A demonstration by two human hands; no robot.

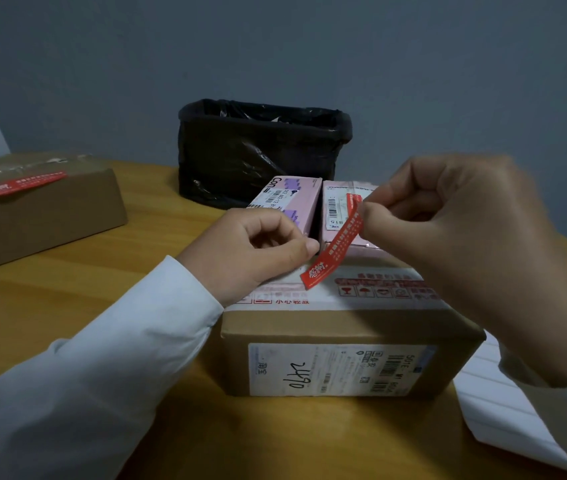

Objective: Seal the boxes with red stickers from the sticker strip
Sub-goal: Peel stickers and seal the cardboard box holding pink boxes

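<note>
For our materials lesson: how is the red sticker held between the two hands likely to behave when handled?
The red sticker looks thin and floppy: it curves between the right hand and left hand. It is probably very light, since a fingertip pinch holds it. Its free lower end, hanging over the cardboard box, may well curl and stick early.

dim, flat light, soft shadows; right hand [462,237] motion-blurred; edges perhaps slightly bowed by the lens.

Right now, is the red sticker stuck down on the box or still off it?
Off it: the red sticker hangs pinched between right hand and left hand.
</note>
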